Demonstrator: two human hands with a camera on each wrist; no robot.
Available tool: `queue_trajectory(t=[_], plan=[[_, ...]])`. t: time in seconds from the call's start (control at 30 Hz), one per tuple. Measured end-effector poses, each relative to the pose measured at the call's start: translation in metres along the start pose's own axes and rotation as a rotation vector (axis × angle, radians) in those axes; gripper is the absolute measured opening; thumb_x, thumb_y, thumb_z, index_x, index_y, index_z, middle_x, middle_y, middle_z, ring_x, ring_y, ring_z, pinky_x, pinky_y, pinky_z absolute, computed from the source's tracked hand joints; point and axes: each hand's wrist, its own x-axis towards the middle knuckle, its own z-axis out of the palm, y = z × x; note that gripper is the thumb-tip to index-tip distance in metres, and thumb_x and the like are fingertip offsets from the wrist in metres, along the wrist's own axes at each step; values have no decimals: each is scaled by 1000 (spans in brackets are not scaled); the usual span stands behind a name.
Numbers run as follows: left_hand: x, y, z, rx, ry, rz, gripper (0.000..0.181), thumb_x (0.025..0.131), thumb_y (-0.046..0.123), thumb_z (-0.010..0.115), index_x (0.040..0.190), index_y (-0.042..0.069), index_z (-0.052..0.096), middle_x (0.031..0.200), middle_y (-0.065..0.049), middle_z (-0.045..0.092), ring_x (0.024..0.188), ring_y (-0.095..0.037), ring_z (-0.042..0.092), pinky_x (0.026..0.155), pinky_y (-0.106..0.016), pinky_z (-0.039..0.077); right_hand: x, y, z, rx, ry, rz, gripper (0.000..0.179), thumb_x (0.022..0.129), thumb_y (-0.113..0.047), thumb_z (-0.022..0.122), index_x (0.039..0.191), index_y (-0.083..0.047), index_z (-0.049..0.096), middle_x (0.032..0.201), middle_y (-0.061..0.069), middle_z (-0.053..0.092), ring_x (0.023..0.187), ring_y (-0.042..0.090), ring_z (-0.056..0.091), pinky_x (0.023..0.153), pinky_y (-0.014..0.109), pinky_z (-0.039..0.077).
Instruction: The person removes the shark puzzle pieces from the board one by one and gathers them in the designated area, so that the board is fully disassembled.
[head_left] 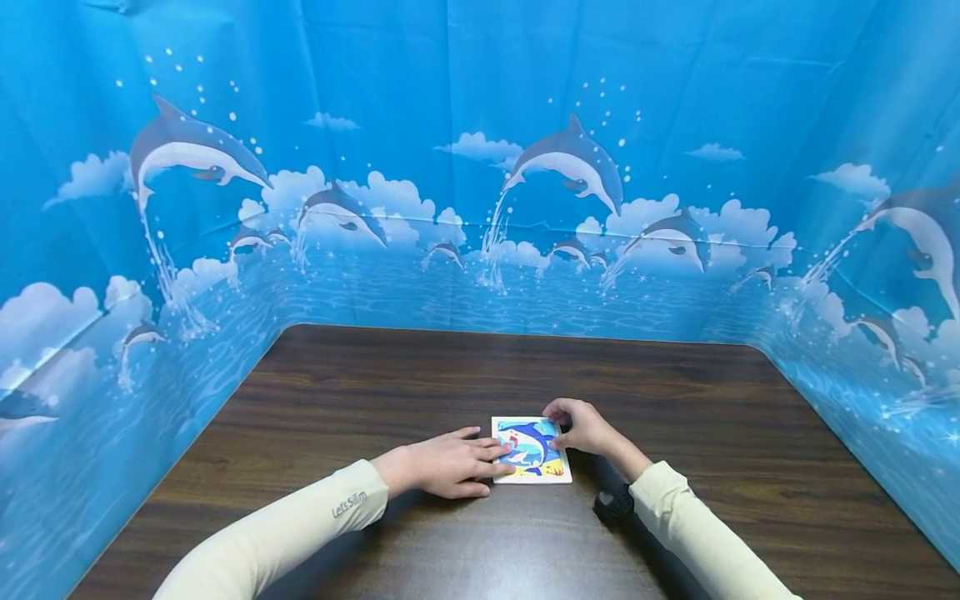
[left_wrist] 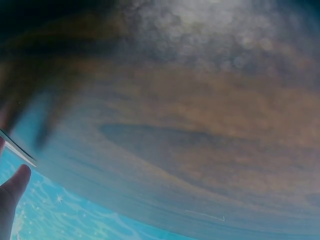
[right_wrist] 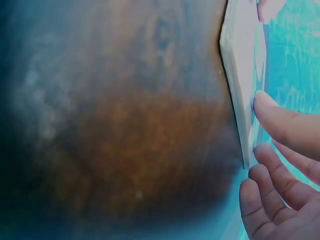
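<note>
A square dolphin picture puzzle [head_left: 534, 455] with a pale wooden border lies flat on the dark table. From the left, my left hand [head_left: 453, 467] reaches over it, with straight, spread fingers resting on its left side. My right hand [head_left: 588, 428] holds the far right corner, the thumb on the picture and the index finger at the far edge. The right wrist view shows the board's pale side [right_wrist: 235, 75], the thumb [right_wrist: 282, 122] on its face and the other fingers bent beside the edge. At the lower left of the left wrist view is a fingertip [left_wrist: 19, 180].
The dark wood-grain table [head_left: 390, 375] has rounded far corners. A blue curtain [head_left: 450, 167] printed with dolphins stands round its back and sides. A black wrist device [head_left: 613, 505] sits under the right cuff, close over the tabletop.
</note>
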Motion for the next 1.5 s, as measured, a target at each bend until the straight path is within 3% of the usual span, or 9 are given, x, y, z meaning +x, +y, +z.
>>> queue_trajectory(t=[0.3, 0.63, 0.97, 1.27, 1.5], plan=[[0, 2, 2, -4, -1, -11, 50, 100, 42, 37, 148, 29, 30, 156, 1, 27, 142, -15, 29, 111, -49, 30, 0, 1, -3, -19, -78, -43, 35, 74, 0, 76, 103, 1, 59, 94, 10, 59, 82, 17, 49, 72, 30, 42], [1, 4, 3, 0, -3, -3, 49, 100, 41, 36, 148, 28, 31, 155, 0, 28, 142, -16, 30, 110, -48, 33, 6, -5, -4, 0, -153, 112, 37, 73, 1, 77, 103, -1, 57, 94, 8, 56, 84, 18, 48, 77, 34, 45], [0, 3, 0, 8, -20, -17, 50, 101, 42, 35, 148, 29, 29, 156, 2, 26, 143, -15, 29, 110, -49, 32, 13, -8, -7, -26, -165, 132, 38, 69, -2, 81, 100, -2, 59, 90, 6, 56, 80, 17, 48, 74, 33, 44], [0, 2, 0, 7, -27, -23, 50, 101, 42, 35, 148, 30, 29, 156, 2, 25, 143, -15, 27, 110, -49, 31, 10, -8, -10, -15, -130, 45, 34, 66, -6, 84, 90, -4, 59, 83, 6, 53, 77, 17, 45, 67, 29, 39], [1, 3, 1, -4, -29, -18, 50, 101, 42, 34, 149, 30, 27, 157, 2, 24, 144, -15, 26, 110, -50, 31, 5, -6, -11, -64, -123, -56, 35, 68, -9, 83, 98, -3, 67, 87, 6, 58, 77, 15, 49, 66, 25, 43]])
